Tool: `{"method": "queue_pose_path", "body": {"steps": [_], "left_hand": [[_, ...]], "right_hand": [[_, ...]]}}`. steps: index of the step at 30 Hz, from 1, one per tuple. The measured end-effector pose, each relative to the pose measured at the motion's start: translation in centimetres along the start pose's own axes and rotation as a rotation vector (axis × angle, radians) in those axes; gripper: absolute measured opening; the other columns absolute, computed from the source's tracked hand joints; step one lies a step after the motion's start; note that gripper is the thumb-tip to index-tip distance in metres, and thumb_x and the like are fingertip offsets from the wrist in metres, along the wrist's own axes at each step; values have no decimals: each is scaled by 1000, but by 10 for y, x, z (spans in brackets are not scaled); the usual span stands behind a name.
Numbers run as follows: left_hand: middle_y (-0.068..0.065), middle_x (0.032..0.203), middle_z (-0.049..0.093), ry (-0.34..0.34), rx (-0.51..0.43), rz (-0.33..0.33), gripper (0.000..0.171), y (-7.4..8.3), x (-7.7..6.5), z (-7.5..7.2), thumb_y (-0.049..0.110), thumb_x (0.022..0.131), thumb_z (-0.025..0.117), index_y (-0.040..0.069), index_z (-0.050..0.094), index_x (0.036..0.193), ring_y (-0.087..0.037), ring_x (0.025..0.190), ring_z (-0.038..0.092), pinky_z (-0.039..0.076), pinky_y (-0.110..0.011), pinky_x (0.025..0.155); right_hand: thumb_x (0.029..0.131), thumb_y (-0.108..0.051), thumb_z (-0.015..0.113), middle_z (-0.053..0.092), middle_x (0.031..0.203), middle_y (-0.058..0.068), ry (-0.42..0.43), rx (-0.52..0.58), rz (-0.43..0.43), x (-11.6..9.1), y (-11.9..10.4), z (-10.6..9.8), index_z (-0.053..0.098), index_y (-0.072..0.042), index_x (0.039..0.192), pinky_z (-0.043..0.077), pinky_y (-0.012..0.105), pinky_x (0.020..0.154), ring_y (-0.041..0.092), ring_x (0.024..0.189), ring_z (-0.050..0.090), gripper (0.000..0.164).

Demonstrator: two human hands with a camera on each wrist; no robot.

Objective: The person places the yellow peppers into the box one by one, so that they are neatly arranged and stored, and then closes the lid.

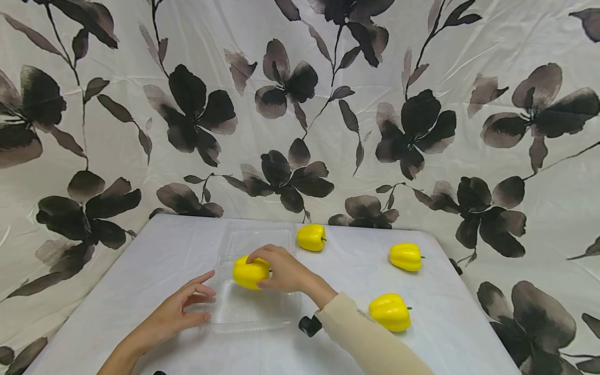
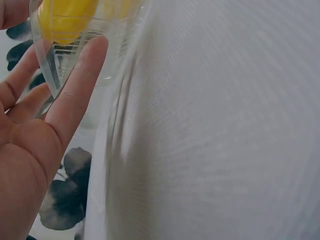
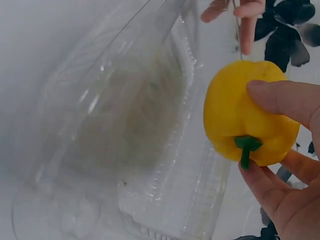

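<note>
A yellow bell pepper [image 3: 240, 110] with a short green stem is gripped between the thumb and fingers of my right hand [image 1: 283, 269]. In the head view, that bell pepper [image 1: 248, 272] overlaps a clear plastic clamshell container [image 1: 253, 312], which lies with its lid [image 1: 262, 239] folded back toward the far edge. My left hand [image 1: 185, 307] is at the container's left side, its fingers spread and holding nothing. The left wrist view shows the left fingers [image 2: 75, 95] right at the container's clear wall.
Another yellow bell pepper [image 1: 311, 237] lies just right of the lid. Two more, a far one [image 1: 405, 257] and a nearer one [image 1: 390, 312], lie on the right of the white table [image 1: 347, 354]. A floral curtain [image 1: 347, 130] hangs behind. A small black object [image 1: 310, 326] shows by the right sleeve.
</note>
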State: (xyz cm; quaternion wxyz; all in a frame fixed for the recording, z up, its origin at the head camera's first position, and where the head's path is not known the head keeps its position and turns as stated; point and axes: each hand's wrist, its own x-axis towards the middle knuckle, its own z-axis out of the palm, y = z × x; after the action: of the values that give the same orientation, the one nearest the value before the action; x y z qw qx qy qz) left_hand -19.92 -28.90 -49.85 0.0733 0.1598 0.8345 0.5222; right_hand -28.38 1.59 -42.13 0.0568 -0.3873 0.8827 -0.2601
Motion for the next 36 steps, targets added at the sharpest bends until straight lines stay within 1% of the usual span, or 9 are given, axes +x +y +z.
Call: {"method": "queue_pose_path", "body": {"steps": [8,17,22,25,32,36], "left_hand": [[-8,176,23,-4,-11,-19,44,-1,1,-1,22,94,83,10,62,130,-39,136,56,55,-28,102],[-9,176,22,-11,-24,-19,43,-1,1,-1,21,94,83,9,62,130,-40,137,56,56,-28,102],[-11,176,22,-11,-20,-18,42,-1,1,0,21,94,83,8,62,129,-40,136,56,56,-28,102],[-11,176,22,-9,-17,-21,42,-1,1,0,22,94,83,8,62,129,-40,136,56,56,-32,103],[-13,176,21,-1,-13,-41,42,-1,2,0,22,94,83,9,62,129,-40,137,56,56,-46,106],[-14,176,19,6,-10,-52,42,-1,4,0,22,94,83,9,63,128,-41,137,56,55,-50,108]], "right_hand": [[93,-12,83,57,146,3,14,15,3,7,3,12,66,-20,137,49,29,112,19,130,54,48],[93,-11,82,56,146,3,27,23,12,11,2,19,67,-20,137,48,32,115,20,131,53,47],[92,-10,83,58,144,2,34,9,-3,15,5,26,68,-20,135,47,31,116,19,131,55,47],[92,-10,84,59,143,1,37,8,-7,16,5,29,68,-20,135,47,31,116,18,131,55,47],[92,-10,84,59,144,1,46,-1,-4,17,1,34,69,-20,135,44,34,119,19,133,53,47],[91,-11,85,60,145,1,56,-10,-6,16,0,35,69,-19,134,44,36,118,21,134,54,46]]}}
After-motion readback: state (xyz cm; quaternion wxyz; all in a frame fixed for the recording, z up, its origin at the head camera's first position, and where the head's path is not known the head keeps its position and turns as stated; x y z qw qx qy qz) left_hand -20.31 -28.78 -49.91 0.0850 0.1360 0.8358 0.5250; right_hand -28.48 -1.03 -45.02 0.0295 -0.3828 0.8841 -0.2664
